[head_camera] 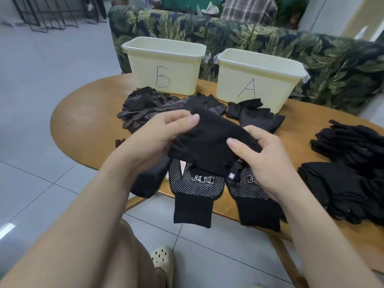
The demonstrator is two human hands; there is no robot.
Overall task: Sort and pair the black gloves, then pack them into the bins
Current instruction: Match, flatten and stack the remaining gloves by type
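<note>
Both my hands hold one plain black glove [209, 140] above the table's near edge. My left hand [158, 138] grips its upper left end, thumb on top. My right hand [261, 156] grips its lower right end. Under it two dotted black gloves [197, 183] lie side by side, palms up, cuffs hanging over the edge. A pile of dotted gloves [145, 109] lies in front of cream bin B [164, 65]. Plain fingerless gloves [255, 115] lie before cream bin A [259, 77]. A big heap of black gloves [349, 167] fills the right.
The oval wooden table [87, 121] stands over a grey tiled floor. A leaf-patterned sofa [311, 50] runs behind the bins. Another dark glove [149, 179] lies at the near edge under my left wrist. My knee and a cream shoe [162, 260] show below.
</note>
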